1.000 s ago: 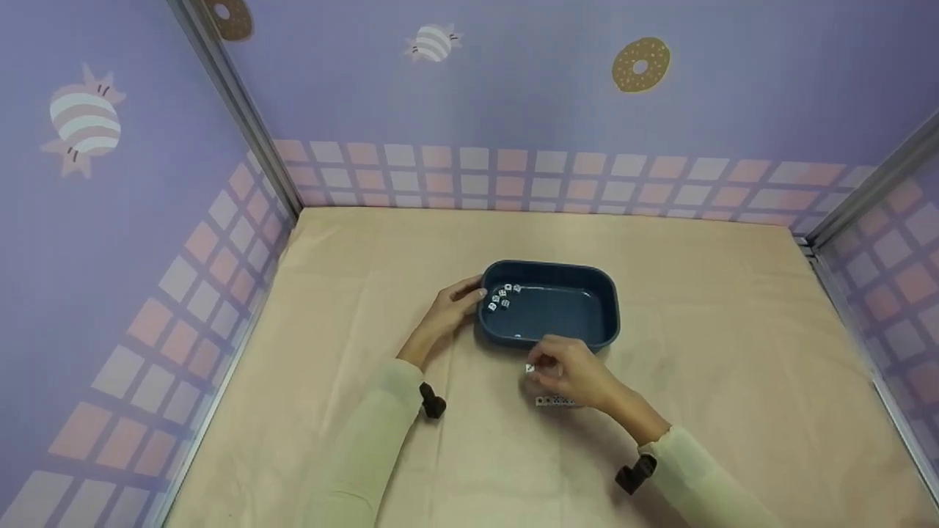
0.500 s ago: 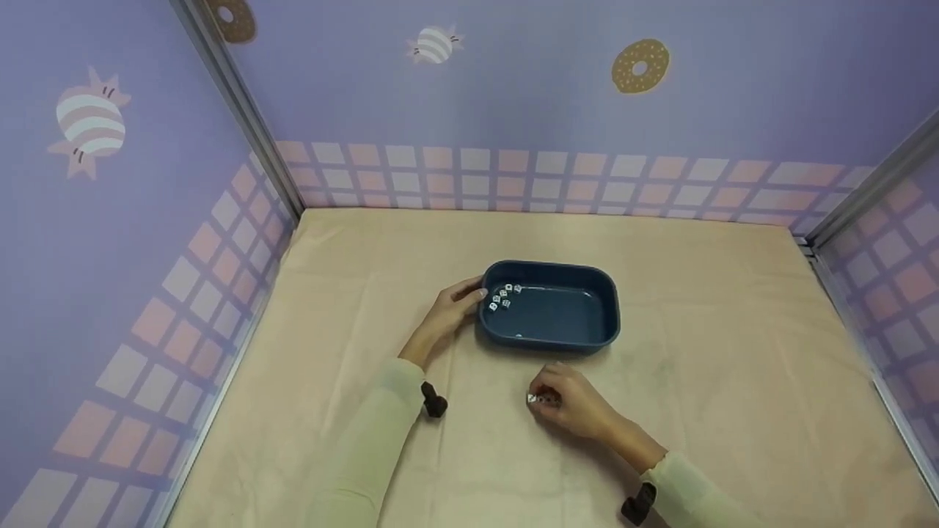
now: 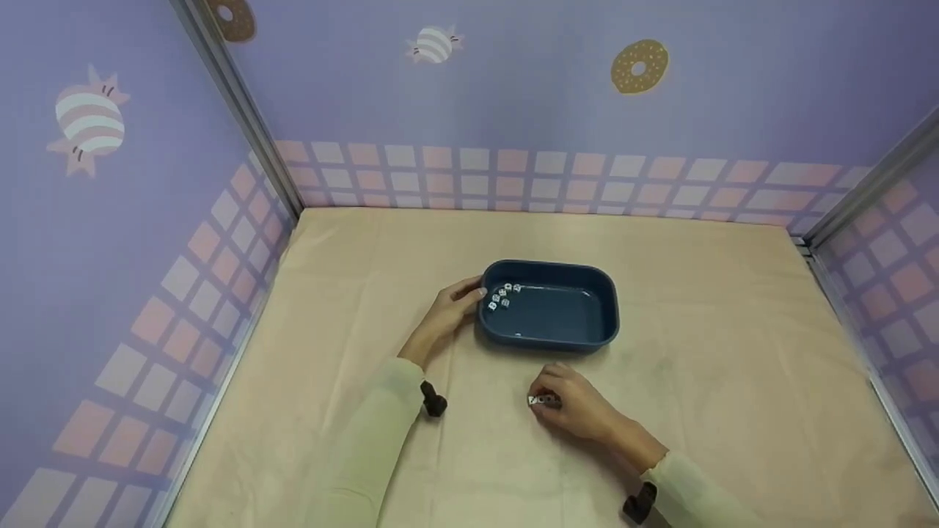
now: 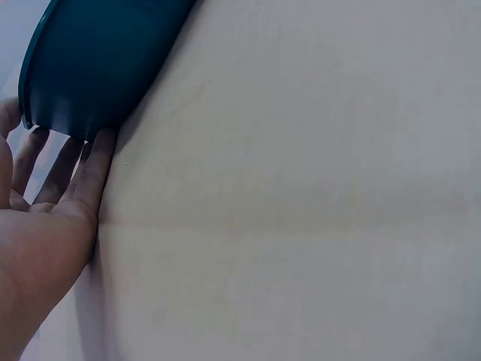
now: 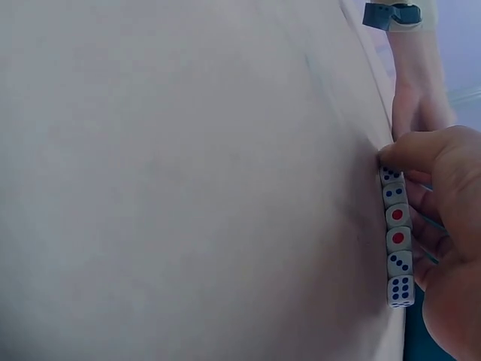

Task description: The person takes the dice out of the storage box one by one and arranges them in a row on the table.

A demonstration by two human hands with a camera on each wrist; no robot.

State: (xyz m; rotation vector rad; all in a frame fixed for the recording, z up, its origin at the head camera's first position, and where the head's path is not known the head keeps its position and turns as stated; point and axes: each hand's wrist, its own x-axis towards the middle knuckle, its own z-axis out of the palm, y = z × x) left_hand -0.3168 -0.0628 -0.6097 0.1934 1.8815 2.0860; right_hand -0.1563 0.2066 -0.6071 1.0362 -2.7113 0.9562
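Note:
My right hand [image 3: 576, 407] is low over the cloth in front of a dark blue tray [image 3: 550, 342]. It pinches a white die [image 3: 532, 400] at the left end of a straight row. In the right wrist view, my thumb is against the end die [image 5: 391, 175], and the other dice [image 5: 398, 238] of the row line up touching, showing blue and red dots. Other fingers are partly behind the row. My left hand [image 3: 449, 312] touches the tray's left end, thumb at the rim; its fairly straight fingers meet the outer wall [image 4: 98, 68] in the left wrist view.
Several loose dice [image 3: 502, 293] lie inside the tray at its left end. A beige cloth [image 3: 704, 330] covers the table. Purple patterned panels [image 3: 513, 95] rise at the back and both sides.
My right hand has come down from the tray's front edge toward me, bringing a die to the row's left end. It is nearly still over the last half second. The left hand stays.

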